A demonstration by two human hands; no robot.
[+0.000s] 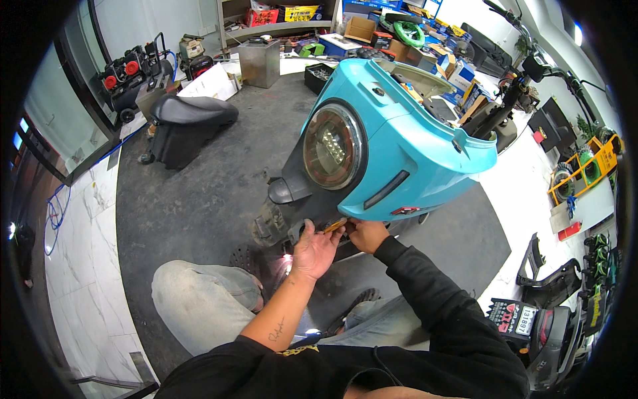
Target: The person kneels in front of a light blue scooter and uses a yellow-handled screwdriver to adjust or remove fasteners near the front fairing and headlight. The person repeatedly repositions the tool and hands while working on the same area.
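A turquoise scooter front body (425, 176) with a round headlamp (332, 146) fills the middle, over a dark lower part. My left hand (315, 247) is below the headlamp, fingers bent round a small orange-handled tool (332, 226). My right hand (364, 234) is beside it at the turquoise panel's lower edge, fingers curled against the tool's right end or the underside; exactly what they grip is hidden. A small bright light shows under my left hand.
A black seat (189, 123) lies at back left, near a metal box (259, 65) and compressor (126, 80). Cartons (362, 32) crowd the back; black handlebars (535, 66) rise right. A yellow rack (601, 163) and black parts (551, 279) stand at right. My knees flank the lower foreground.
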